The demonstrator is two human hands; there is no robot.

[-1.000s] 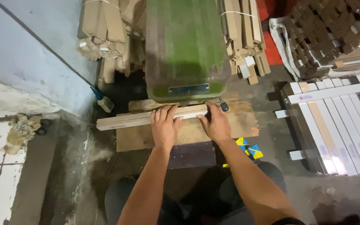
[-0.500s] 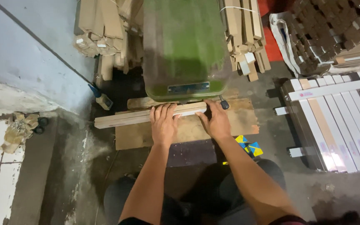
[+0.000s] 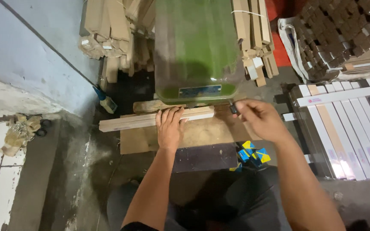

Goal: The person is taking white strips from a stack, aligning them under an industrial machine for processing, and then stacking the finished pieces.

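Observation:
A long pale wooden strip (image 3: 127, 122) lies across a wooden work board (image 3: 202, 134) in front of a green machine (image 3: 195, 47). My left hand (image 3: 168, 128) rests palm down on the strip, fingers reaching to its far edge. My right hand (image 3: 258, 119) is lifted off the board to the right, its fingertips pinching a small dark knob (image 3: 234, 109) near the machine's lower right corner.
Bundles of wooden strips (image 3: 108, 30) lean behind the machine on both sides. A stack of white and brown panels (image 3: 347, 124) lies at right, dark wood blocks (image 3: 339, 30) behind it. A brush (image 3: 105, 100) leans at the blue wall. Rags (image 3: 20, 130) lie at left.
My right hand has left the strip and moved right to the dark knob. The left hand stays pressed on the strip, which has barely shifted.

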